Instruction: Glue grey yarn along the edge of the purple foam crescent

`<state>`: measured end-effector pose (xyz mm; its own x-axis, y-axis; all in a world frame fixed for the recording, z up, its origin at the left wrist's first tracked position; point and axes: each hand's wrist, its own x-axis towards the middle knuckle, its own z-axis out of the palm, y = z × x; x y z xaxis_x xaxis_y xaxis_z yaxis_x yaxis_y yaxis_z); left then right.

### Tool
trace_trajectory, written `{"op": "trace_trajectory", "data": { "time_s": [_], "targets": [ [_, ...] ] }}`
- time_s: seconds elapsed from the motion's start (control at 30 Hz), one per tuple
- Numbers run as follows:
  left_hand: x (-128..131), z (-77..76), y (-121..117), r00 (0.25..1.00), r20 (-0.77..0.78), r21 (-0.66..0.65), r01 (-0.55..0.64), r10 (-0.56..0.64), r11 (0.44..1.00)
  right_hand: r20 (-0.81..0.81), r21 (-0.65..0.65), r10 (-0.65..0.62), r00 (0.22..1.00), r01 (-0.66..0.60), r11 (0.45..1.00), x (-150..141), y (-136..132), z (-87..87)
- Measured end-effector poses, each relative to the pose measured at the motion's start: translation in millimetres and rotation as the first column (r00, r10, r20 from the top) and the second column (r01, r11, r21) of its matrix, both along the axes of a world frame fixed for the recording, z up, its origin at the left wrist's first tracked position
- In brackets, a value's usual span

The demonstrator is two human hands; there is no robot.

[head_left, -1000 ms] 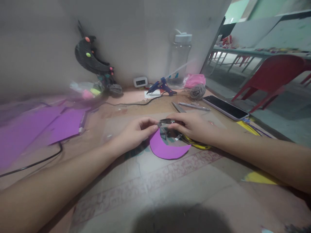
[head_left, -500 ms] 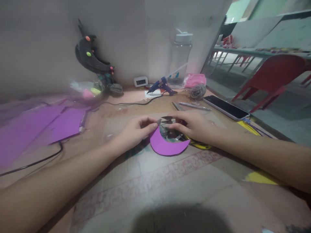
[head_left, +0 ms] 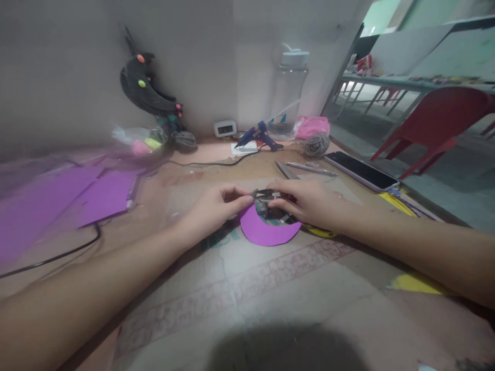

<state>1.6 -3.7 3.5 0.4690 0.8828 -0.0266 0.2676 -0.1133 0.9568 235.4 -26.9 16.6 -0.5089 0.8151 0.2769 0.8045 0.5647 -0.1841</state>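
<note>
A rounded purple foam piece (head_left: 266,231) is held just above the table in front of me. My left hand (head_left: 216,207) pinches its upper left edge with thumb and fingers closed. My right hand (head_left: 309,202) is closed round small black scissors (head_left: 266,194), whose blades meet the foam's top edge beside my left fingertips. A shiny patch shows on the foam under the scissors; I cannot tell what it is.
Purple foam sheets (head_left: 93,198) lie at the left with a black cable (head_left: 58,257). At the back stand a blue glue gun (head_left: 257,136), a clear bottle (head_left: 288,93), twine (head_left: 315,145) and a black crescent ornament (head_left: 149,98). A phone (head_left: 361,171) lies right; a red chair (head_left: 436,121) beyond.
The scissor blades opened half a second ago and have closed again on the foam edge. The foam piece has turned slightly and shows less area. Both hands stay in place.
</note>
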Motion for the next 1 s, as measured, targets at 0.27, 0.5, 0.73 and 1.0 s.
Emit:
{"op": "trace_trajectory", "data": {
  "time_s": [0.27,0.5,0.73,1.0],
  "targets": [
    [0.1,1.4,-2.5,0.999,-0.04,0.062,-0.013,0.015,0.998,-0.005,-0.003,-0.004,1.0,0.004,1.0,-1.7,-1.1,1.8],
    [1.7,0.9,-3.0,0.997,-0.077,0.139,-0.005,0.016,0.99,-0.082,-0.026,-0.041,0.996,0.039,0.999,-1.4,0.5,0.7],
    [-2.3,5.0,-14.5,0.983,0.01,0.624,-0.149,0.182,0.767,-0.204,0.059,0.018,0.979,-0.007,0.998,4.0,-0.9,0.1],
    [-14.3,18.0,-22.3,0.975,-0.168,0.981,0.151,0.143,0.118,-0.249,0.247,0.115,0.962,-0.052,0.968,7.9,-3.5,0.8]
  ]
}}
